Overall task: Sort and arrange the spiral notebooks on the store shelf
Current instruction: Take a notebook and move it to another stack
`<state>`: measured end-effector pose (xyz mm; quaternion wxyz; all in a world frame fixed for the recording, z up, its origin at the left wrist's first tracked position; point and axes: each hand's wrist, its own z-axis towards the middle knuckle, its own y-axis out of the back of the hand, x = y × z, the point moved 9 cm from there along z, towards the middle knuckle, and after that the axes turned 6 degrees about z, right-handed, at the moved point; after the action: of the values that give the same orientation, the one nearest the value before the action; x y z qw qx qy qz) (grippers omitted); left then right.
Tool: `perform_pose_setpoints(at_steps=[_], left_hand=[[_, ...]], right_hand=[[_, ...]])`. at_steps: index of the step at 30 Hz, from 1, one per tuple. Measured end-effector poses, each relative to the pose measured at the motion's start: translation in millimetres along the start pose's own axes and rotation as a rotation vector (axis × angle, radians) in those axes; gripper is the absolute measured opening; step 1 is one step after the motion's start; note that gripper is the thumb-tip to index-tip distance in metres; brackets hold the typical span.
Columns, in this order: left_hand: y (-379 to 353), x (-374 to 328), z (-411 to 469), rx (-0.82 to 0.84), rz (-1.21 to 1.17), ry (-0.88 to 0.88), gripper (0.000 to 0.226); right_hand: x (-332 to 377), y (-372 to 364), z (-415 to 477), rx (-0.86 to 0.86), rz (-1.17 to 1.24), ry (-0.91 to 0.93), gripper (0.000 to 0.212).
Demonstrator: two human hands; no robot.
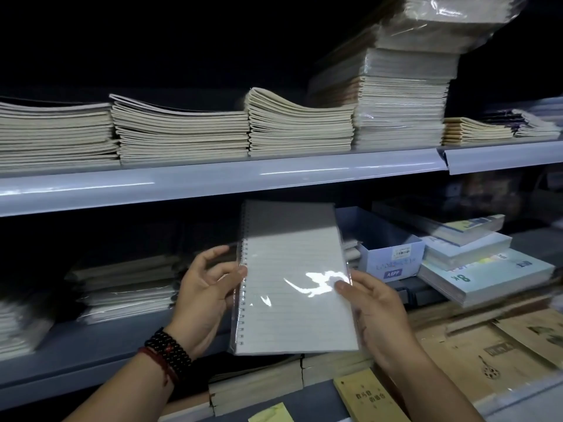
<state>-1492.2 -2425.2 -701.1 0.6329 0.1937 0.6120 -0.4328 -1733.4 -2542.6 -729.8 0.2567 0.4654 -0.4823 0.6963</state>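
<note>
A spiral notebook (292, 287) in clear plastic wrap, with a lined white cover and its wire binding on the left, is held up in front of the middle shelf. My left hand (204, 296) grips its spiral edge, thumb on the front. My right hand (374, 312) holds its right edge, thumb pressed on the cover. A dim stack of wrapped notebooks (128, 287) lies on the middle shelf to the left of my hands.
The upper shelf (213, 181) carries several stacks of thin exercise books (182, 132) and a tall wrapped pile (402, 95). At the right of the middle shelf stand a blue box (393, 257) and pale blue pads (484, 275). Brown-covered books (487, 351) lie below.
</note>
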Motion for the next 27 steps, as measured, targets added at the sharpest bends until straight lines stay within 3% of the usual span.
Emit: perform_pose_setpoints(at_steps=[4,7,10,14,16,20,27], left_hand=[[-1,17,1,0.080,0.028,0.121,0.032],[-3,39,-9,0.249,0.223,0.285,0.028],[3,49,-17,0.313,0.333,0.318,0.026],[22,43,-9,0.187,0.322,0.234,0.025],[35,38,-6,0.141,0.323,0.196,0.026],[63,27,-7,0.082,0.312,0.170,0.030],[157,-38,-20,-0.163,0.437,-0.022,0.026]], right_hand=[[-3,4,2,-0.071,0.058,0.018,0.024],[0,10,5,-0.079,0.054,0.044,0.027],[3,11,6,-0.094,0.059,0.055,0.032],[3,-15,1,0.098,-0.127,0.007,0.038],[-5,-33,-5,0.243,-0.232,-0.085,0.053],[-18,-57,-4,0.285,-0.288,-0.091,0.075],[-41,-142,1,0.230,-0.262,-0.015,0.032]])
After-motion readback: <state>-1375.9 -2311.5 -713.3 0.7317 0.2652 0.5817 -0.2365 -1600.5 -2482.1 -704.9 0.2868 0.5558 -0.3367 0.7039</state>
